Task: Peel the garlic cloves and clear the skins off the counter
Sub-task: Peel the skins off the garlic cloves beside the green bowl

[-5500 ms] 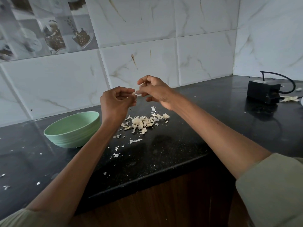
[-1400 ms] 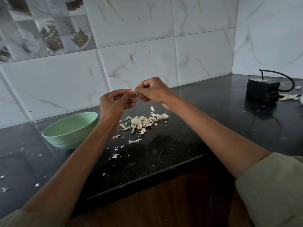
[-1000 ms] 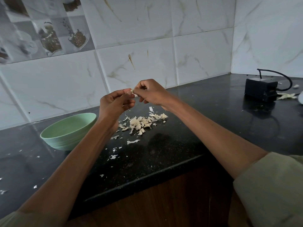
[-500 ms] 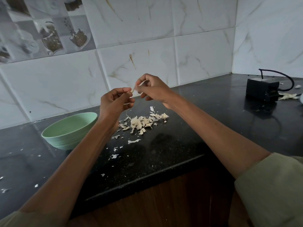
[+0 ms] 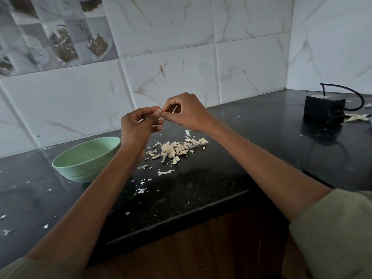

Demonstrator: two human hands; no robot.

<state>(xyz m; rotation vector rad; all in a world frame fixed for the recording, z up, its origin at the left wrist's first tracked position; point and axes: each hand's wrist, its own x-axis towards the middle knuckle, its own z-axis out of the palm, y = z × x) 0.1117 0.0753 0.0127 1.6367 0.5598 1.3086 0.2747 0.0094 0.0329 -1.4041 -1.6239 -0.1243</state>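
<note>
Both hands raised above counter (image 5: 231, 174), over pile (image 5: 175, 150), likely so skins fell there. Left hand (image 5: 138, 127) pinched garlic clove (image 5: 158, 113); right hand (image 5: 185, 113) pinched skin strip (image 5: 174, 108), peeling. Green bowl (image 5: 86, 158) left of pile; contents hidden by rim. Skin flakes (image 5: 142, 190) scattered on counter.

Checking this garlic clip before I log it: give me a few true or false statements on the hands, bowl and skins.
1. Both hands, left hand and right hand, pinch a garlic clove above the counter. True.
2. The green bowl sits right of the pile. False: it sits left of the skin pile.
3. The counter is cleared of skins. False: the pile and scattered flakes remain.
4. A black box with a cable stands far right. True.
</note>
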